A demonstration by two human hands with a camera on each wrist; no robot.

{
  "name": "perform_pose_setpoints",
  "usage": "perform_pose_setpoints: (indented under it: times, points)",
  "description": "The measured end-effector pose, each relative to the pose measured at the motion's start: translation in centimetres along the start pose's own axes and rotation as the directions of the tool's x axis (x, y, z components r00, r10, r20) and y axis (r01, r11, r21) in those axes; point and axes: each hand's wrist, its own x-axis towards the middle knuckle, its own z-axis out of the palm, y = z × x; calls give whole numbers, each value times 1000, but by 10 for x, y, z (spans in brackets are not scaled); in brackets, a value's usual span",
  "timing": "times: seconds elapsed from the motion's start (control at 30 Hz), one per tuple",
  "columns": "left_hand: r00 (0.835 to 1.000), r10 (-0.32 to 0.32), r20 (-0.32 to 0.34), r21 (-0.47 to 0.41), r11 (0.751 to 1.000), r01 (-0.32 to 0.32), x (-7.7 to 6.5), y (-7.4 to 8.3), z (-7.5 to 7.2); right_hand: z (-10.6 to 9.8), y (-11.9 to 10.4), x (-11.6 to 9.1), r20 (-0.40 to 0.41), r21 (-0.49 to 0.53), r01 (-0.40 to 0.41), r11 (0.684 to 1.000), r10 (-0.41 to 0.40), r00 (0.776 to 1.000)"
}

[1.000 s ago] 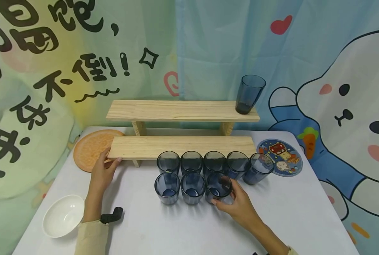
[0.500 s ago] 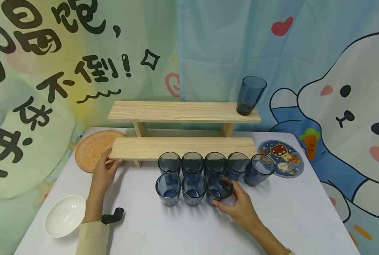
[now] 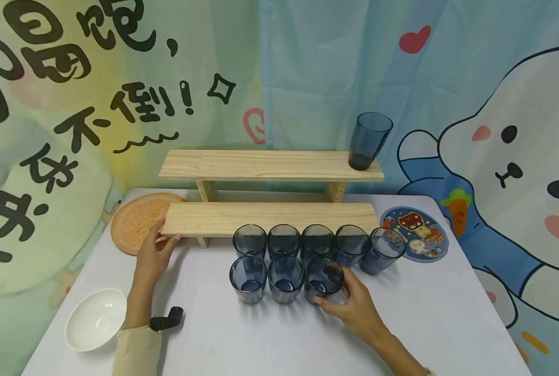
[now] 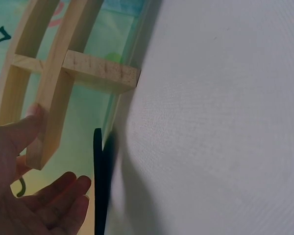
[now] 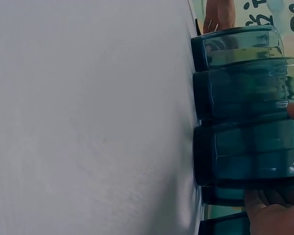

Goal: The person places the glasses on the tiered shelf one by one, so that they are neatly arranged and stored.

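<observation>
My left hand (image 3: pixel 152 258) pinches the left end of the lower board of a two-tier wooden shelf (image 3: pixel 260 214). In the left wrist view the thumb lies against the board (image 4: pixel 54 98), and the other fingers (image 4: pixel 59 200) are off it. With thumb and fingers, my right hand (image 3: pixel 357 308) grips a blue-tinted drinking glass (image 3: pixel 324 282) standing upright on the table. It is the rightmost in a front row beside two like glasses (image 3: pixel 285 277). Behind, several more glasses (image 3: pixel 384 250) stand in a row before the shelf. In the right wrist view the gripped glass (image 5: pixel 255 154) touches the table.
One more blue glass (image 3: pixel 370 141) stands at the right end of the upper board (image 3: pixel 256 162). A white bowl (image 3: pixel 95 319) sits at the left. An orange round mat (image 3: pixel 131 224) lies by the shelf's left end, a blue printed round mat (image 3: pixel 425 235) by its right.
Both hands keep their holds on the shelf and the glass. Only the head view has shifted very slightly.
</observation>
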Motion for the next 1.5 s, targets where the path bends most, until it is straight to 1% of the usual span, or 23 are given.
perform_pose_setpoints:
  times: [0.33,0.53,0.63,0.83,1.1,1.3,1.5]
  points:
    - [1000,-4,-1,5,1000,4,0,0,1,-1,-2,-2,6,10,5,1000,-5,1000]
    - [1000,0,4,4,1000,0,1,-1,1,-6,-11,-4,23,15,13,1000,-13,1000]
    - [1000,4,1,5,1000,-4,1,-1,1,-10,-19,-4,40,22,29,999,-30,999]
    - [1000,8,4,8,1000,-8,1,-1,1,-21,-41,-4,70,55,44,998,-48,996]
    - [1000,4,7,1,1000,-4,1,0,0,-42,-83,3,92,-10,65,998,-64,994]
    - [1000,3,8,-9,1000,-3,0,1,0,-60,-110,18,70,-55,98,994,-94,993]
    - [1000,18,2,-7,1000,-18,0,-1,1,-76,-130,43,57,-114,133,985,-127,990]
